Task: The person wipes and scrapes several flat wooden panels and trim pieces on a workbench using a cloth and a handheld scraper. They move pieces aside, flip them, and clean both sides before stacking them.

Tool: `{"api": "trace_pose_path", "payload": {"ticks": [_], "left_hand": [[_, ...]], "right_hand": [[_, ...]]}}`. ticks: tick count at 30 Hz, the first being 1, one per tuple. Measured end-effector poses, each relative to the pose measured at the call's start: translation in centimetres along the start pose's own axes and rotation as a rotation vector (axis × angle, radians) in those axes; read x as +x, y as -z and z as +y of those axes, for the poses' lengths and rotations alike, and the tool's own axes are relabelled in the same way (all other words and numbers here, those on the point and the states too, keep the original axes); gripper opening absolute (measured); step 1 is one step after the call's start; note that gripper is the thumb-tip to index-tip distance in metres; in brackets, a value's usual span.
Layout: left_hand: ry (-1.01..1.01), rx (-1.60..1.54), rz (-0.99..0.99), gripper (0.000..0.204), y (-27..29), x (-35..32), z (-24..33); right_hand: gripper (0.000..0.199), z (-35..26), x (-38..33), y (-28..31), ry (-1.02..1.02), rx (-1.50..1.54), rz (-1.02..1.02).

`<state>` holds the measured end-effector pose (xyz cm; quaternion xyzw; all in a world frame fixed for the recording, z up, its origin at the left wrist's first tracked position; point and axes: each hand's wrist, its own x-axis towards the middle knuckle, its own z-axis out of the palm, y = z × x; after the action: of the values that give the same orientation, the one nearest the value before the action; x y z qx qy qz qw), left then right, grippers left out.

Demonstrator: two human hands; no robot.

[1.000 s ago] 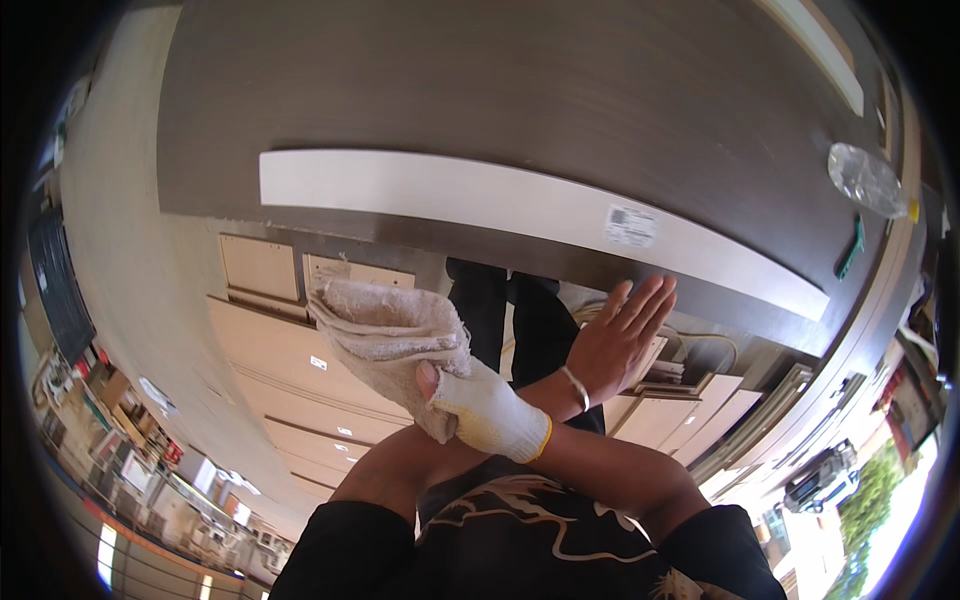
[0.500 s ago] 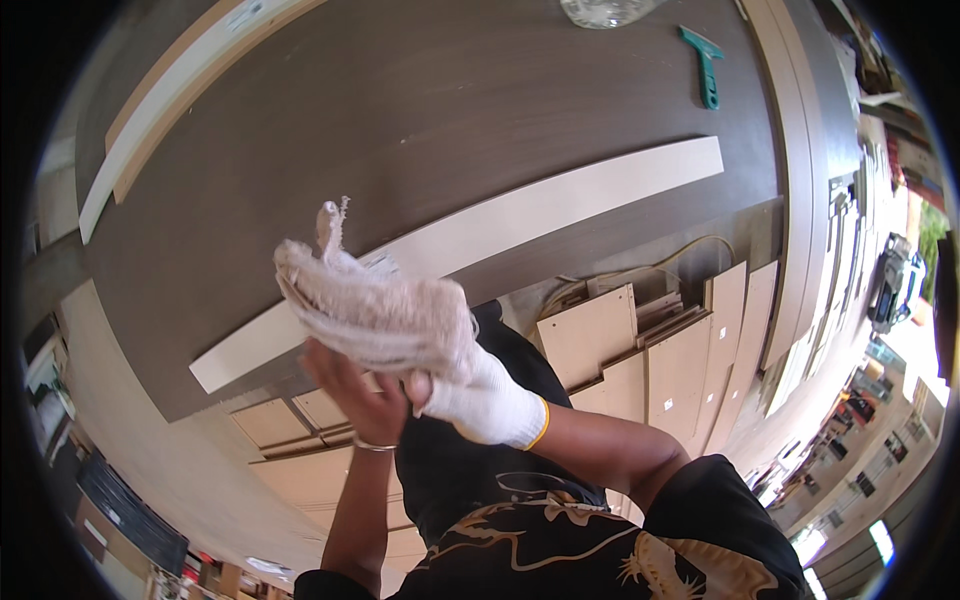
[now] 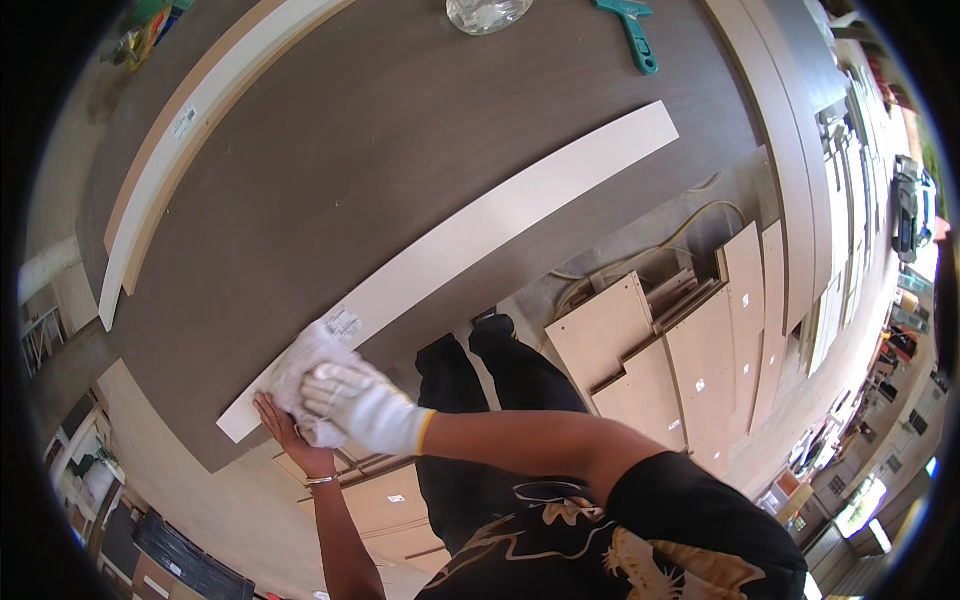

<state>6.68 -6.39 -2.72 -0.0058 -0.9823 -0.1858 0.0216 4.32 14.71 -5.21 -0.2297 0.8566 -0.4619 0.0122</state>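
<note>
My right hand (image 3: 365,405), in a white glove, presses a crumpled pale cloth (image 3: 298,365) onto the near end of a long white board strip (image 3: 500,215). The strip lies diagonally across a dark brown tabletop (image 3: 350,140). My bare left hand (image 3: 283,425), with a bracelet at the wrist, lies flat at the table's edge beside the strip's end. Its fingers are partly hidden under the cloth and glove.
A second long pale board (image 3: 165,150) lies along the table's far left side. A teal scraper (image 3: 632,35) and a clear plastic container (image 3: 485,12) sit at the far end. Cut wooden panels (image 3: 690,330) lie stacked on the floor to the right.
The view has swung round. My gloved hand brought the cloth down from mid-air onto the strip's near end, and my left hand moved to the table's edge beside it.
</note>
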Motion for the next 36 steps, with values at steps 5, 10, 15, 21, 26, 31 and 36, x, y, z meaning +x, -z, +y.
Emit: {"api": "trace_pose_path", "payload": {"ticks": [5, 10, 15, 21, 26, 31, 36], "left_hand": [[0.006, 0.033, -0.056, 0.077, 0.4, -0.4, -0.7], [0.446, -0.859, 0.162, 0.068, -0.7, -0.7, -0.5], [0.021, -0.041, -0.108, 0.075, 0.9, -0.3, -0.6], [0.172, -0.268, -0.111, 0.079, 0.0, -1.4, -1.7], [0.105, -0.153, -0.159, 0.081, 0.5, -1.4, -1.9], [0.086, -0.001, -0.162, 0.098, 1.4, -0.4, -0.2], [0.092, -0.012, -0.103, 0.093, 1.1, 0.0, 1.0]], "right_hand": [[0.055, 0.0, 1.6, 3.4, -0.072, -0.188, -0.051], [0.051, -1.8, 4.9, -0.3, -0.080, -0.012, -0.087], [0.047, 1.2, 0.3, 1.6, -0.140, -0.048, -0.104], [0.048, -1.4, 4.7, -0.5, -0.111, 0.040, -0.142], [0.048, -1.1, 5.4, -2.7, -0.091, -0.105, 0.033], [0.052, 0.9, -2.8, 6.2, -0.079, 0.063, -0.103], [0.034, 0.5, -5.1, 19.7, -0.319, 0.538, -0.233]]}}
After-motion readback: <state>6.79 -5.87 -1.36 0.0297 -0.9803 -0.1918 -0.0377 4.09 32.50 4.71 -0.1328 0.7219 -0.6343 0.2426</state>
